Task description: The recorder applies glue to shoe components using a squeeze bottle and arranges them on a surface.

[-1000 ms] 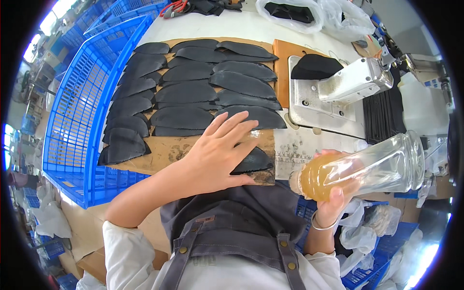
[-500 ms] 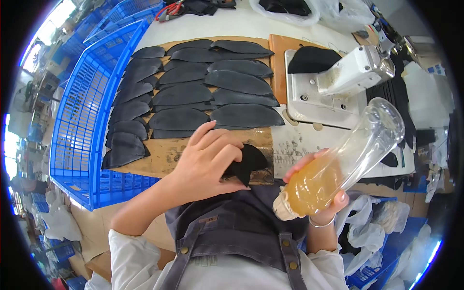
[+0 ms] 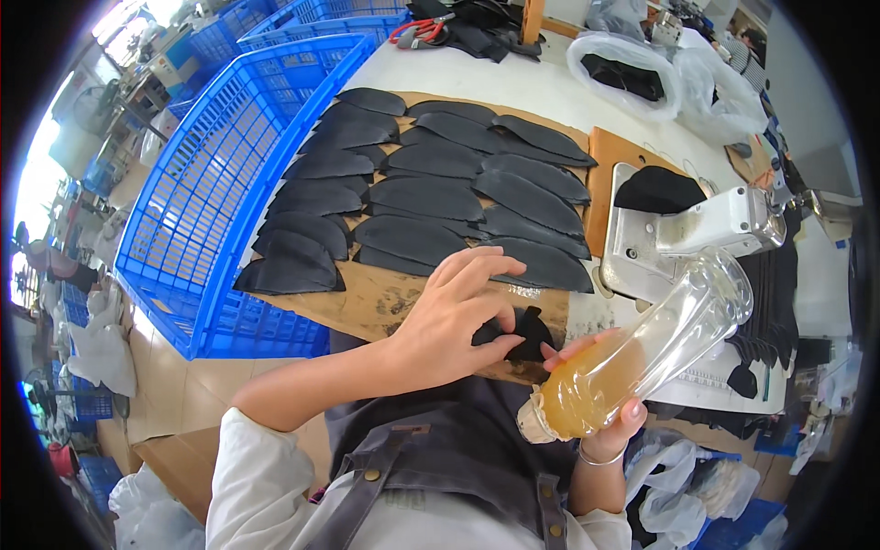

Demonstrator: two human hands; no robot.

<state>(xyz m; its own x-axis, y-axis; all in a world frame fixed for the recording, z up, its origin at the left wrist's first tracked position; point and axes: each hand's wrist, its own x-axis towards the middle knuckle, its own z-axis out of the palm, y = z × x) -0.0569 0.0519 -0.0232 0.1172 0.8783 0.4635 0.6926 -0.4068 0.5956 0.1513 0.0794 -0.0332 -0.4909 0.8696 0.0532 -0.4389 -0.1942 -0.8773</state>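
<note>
Gluing step, by the look of it. Left hand [image 3: 456, 321], fingers closed lightly, pins a small black piece [image 3: 522, 332] on the cardboard sheet [image 3: 385, 302], centre of frame. Right hand [image 3: 605, 417] wraps a tilted clear bottle [image 3: 642, 357] of amber glue, nozzle low beside the piece. Next move likely needs a steady nozzle. Finished black pieces [image 3: 440, 197] lie in rows above.

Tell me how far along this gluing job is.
Done, it seems: rows of black pieces lie laid out on the brown board. Whether they carry glue cannot be told. In hand: the left hand pinches one black piece at the board's near edge, and the right hand holds a tilted clear bottle of amber glue beside it. Left: this piece is not yet in the rows.
</note>
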